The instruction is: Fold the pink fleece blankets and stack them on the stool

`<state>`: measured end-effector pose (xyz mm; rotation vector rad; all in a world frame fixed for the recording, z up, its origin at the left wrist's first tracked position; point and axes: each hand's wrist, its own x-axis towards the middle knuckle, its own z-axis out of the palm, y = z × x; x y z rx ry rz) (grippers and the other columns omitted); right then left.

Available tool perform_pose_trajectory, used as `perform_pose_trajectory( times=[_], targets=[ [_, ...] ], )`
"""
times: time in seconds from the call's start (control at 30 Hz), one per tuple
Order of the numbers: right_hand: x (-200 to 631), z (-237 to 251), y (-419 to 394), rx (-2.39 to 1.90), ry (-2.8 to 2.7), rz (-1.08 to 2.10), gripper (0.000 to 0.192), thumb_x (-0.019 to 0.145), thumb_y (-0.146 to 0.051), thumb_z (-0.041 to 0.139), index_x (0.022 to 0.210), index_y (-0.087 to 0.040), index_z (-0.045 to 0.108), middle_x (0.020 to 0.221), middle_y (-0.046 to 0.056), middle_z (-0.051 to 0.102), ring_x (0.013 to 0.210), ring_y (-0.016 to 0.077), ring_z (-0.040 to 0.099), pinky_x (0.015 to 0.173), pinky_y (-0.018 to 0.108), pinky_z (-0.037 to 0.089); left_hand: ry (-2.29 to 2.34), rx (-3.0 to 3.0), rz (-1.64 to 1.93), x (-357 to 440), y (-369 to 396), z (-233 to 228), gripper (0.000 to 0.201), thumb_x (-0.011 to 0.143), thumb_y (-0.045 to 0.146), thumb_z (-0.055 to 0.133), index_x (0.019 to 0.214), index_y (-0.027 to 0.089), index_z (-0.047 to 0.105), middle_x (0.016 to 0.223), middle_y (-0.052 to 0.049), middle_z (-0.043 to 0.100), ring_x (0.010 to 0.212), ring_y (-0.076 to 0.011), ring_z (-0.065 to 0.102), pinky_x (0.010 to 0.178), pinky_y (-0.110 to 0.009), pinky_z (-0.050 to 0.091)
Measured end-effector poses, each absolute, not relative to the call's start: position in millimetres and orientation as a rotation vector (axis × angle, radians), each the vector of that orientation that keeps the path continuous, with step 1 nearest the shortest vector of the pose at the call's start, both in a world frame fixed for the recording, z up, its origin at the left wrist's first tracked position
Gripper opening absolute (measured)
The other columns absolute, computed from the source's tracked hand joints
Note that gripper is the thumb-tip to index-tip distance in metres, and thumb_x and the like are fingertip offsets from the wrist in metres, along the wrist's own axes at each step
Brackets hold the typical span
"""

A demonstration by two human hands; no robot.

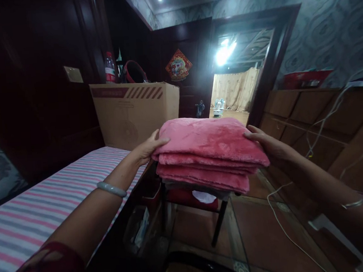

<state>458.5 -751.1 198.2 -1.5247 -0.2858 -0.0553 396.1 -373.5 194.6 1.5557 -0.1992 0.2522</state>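
A pink plush blanket [205, 144], folded into thick layers, is in front of me above a dark-legged chair [219, 223] with a red seat. My left hand [151, 146] grips its left edge, thumb on top and fingers along the side. At the right edge, my right hand [262, 140] grips it the same way, with most fingers hidden behind the fabric. Under the pink layers a dark grey-brown layer shows. I cannot tell whether the lowest layers are part of the same blanket, or how far the bundle rests on the chair. Something white [204, 196] lies on the seat.
Left is a bed with a striped sheet [78, 182]; a cardboard box [132, 114] stands at its far end, topped by a red-capped bottle [110, 68]. Wooden cabinets [311, 109] line the right side. A white cable [284, 224] runs across the tiled floor. An open doorway [236, 87] lies beyond.
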Motion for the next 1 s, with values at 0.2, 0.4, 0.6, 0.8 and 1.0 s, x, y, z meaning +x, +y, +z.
perform_pose_trajectory(
  times=[0.2,0.4,0.6,0.8,1.0],
  targets=[
    [460,193,-748,-1.647,-0.365,-0.096,0.069,0.07,-0.035,0.08,0.132,-0.022,0.054,0.123,0.009,0.068,0.09,0.0217,0.071,0.066,0.026,0.061,-0.076,1.528,0.343,392,-383,191,0.103,0.061,0.031,0.089,0.149,0.012,0.038,0.154,-0.02,0.04,0.135,-0.0303,0.046,0.096,-0.029,0.05],
    [460,199,-760,-1.934,-0.423,-0.185,0.08,0.072,-0.049,0.077,0.142,-0.023,0.048,0.118,0.012,0.07,0.086,0.0268,0.072,0.067,0.036,0.061,0.021,1.436,0.245,374,-375,182,0.1,0.067,0.032,0.085,0.152,0.017,0.033,0.137,-0.02,0.056,0.095,-0.0214,0.066,0.067,-0.026,0.054],
    [434,215,-730,-2.493,-0.726,-1.057,0.06,0.088,-0.051,0.056,0.136,-0.016,0.059,0.147,0.02,0.049,0.125,0.0398,0.055,0.103,0.056,0.047,0.107,1.493,0.303,343,-348,175,0.094,0.075,0.035,0.079,0.153,0.019,0.03,0.119,-0.017,0.064,0.069,-0.0145,0.066,0.062,-0.029,0.054],
    [391,202,-666,-2.573,-1.16,-1.283,0.053,0.098,-0.046,0.044,0.144,-0.021,0.051,0.157,0.014,0.038,0.139,0.0369,0.04,0.109,0.057,0.038,0.253,1.617,0.289,277,-312,135,0.078,0.068,0.043,0.08,0.135,0.016,0.052,0.122,-0.016,0.062,0.078,-0.0205,0.071,0.069,-0.033,0.056],
    [393,192,-638,-2.648,-1.141,-1.249,0.045,0.099,-0.041,0.043,0.133,-0.02,0.061,0.142,0.015,0.057,0.131,0.0381,0.049,0.107,0.062,0.037,0.563,1.787,0.31,193,-253,63,0.07,0.059,0.059,0.078,0.115,0.018,0.065,0.109,-0.012,0.069,0.082,-0.0241,0.07,0.067,-0.033,0.054]
  ],
)
